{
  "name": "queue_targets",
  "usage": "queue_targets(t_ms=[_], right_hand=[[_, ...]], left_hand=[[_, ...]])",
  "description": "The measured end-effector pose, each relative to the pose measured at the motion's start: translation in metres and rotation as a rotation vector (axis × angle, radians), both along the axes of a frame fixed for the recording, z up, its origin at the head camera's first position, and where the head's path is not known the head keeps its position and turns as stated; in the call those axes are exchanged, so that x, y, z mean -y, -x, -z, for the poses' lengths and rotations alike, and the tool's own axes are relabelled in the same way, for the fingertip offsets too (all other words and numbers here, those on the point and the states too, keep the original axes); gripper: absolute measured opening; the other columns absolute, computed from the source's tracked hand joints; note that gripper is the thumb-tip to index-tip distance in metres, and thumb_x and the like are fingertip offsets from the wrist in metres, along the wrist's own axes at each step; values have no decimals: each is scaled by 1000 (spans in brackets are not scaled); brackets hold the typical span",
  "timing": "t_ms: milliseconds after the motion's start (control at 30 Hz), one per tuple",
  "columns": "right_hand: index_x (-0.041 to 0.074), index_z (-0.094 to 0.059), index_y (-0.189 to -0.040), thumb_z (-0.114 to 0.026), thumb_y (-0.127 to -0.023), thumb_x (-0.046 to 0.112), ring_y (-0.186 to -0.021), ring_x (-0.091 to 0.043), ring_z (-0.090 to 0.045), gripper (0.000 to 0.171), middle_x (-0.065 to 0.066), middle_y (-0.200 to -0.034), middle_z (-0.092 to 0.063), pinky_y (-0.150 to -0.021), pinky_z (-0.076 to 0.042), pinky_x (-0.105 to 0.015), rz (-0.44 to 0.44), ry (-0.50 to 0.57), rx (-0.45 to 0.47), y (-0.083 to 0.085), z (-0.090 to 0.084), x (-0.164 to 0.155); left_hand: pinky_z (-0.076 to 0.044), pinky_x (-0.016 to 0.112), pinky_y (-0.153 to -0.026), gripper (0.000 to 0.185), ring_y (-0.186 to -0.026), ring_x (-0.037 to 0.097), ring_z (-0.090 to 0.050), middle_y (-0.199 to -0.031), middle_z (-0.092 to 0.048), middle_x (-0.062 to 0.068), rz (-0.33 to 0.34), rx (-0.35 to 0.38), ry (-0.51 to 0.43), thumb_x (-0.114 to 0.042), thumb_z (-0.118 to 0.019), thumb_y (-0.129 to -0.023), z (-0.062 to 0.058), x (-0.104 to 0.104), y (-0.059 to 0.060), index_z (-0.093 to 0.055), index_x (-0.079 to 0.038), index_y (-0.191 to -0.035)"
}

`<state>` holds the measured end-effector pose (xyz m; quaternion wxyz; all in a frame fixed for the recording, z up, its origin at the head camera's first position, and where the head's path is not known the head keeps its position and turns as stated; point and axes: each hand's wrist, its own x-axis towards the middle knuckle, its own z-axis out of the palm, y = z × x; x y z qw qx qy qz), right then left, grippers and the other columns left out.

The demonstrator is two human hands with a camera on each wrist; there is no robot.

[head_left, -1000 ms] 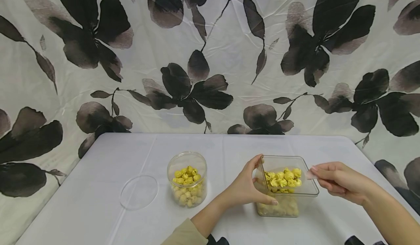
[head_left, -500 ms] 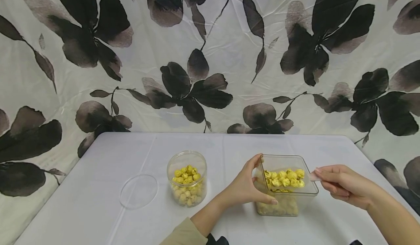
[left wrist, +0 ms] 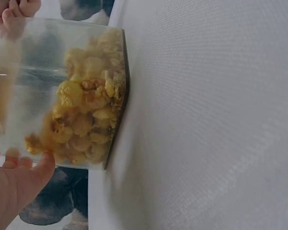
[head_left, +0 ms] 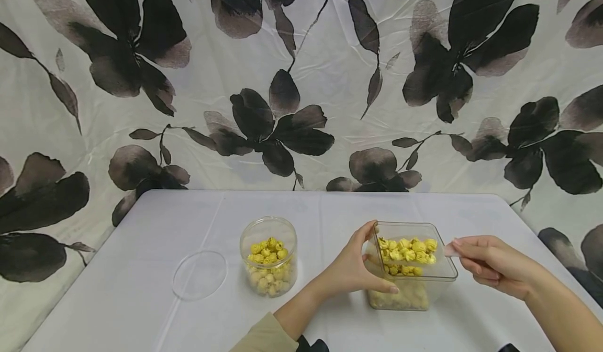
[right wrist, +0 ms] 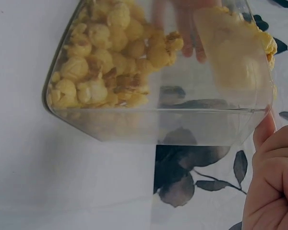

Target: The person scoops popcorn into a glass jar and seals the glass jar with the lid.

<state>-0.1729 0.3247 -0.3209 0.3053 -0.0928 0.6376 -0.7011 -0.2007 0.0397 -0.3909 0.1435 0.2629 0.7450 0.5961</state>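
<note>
A clear rectangular container (head_left: 440,277) with yellow popcorn (left wrist: 84,120) in its lower part stands on the white table. My left hand (head_left: 350,268) grips it from the left, thumb along the front wall and fingers around the far side. With its thumb and fingers, my right hand (head_left: 497,265) pinches the pale handle of a translucent scoop (right wrist: 225,52) at the container's right rim. The scoop lies inside the container near the top, heaped with popcorn (head_left: 414,250). In the right wrist view, some of the heap shows above the rim.
Left of the container stands a round clear jar (head_left: 269,227), partly filled with popcorn. A clear round lid (head_left: 200,275) lies flat on the table (head_left: 118,294) farther left. A floral cloth (head_left: 301,43) hangs behind the table's far edge.
The popcorn-filled scoop has risen slightly inside the container, and a gap now shows between its load and the popcorn below. My left hand keeps its grip.
</note>
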Motion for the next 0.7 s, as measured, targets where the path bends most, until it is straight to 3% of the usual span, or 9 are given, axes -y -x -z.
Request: queue_targets(t_ms=[700], right_hand=[[12, -68, -101, -32, -103, 11, -48, -15, -10, 37, 10, -64, -49, -44, -7, -27, -22, 47, 10, -4, 4, -5]], left_hand=[[-34, 32, -102, 112, -133, 6, -22, -143, -26, -13, 9, 6, -16, -20, -88, -62, -1, 0, 1, -15, -31, -147]])
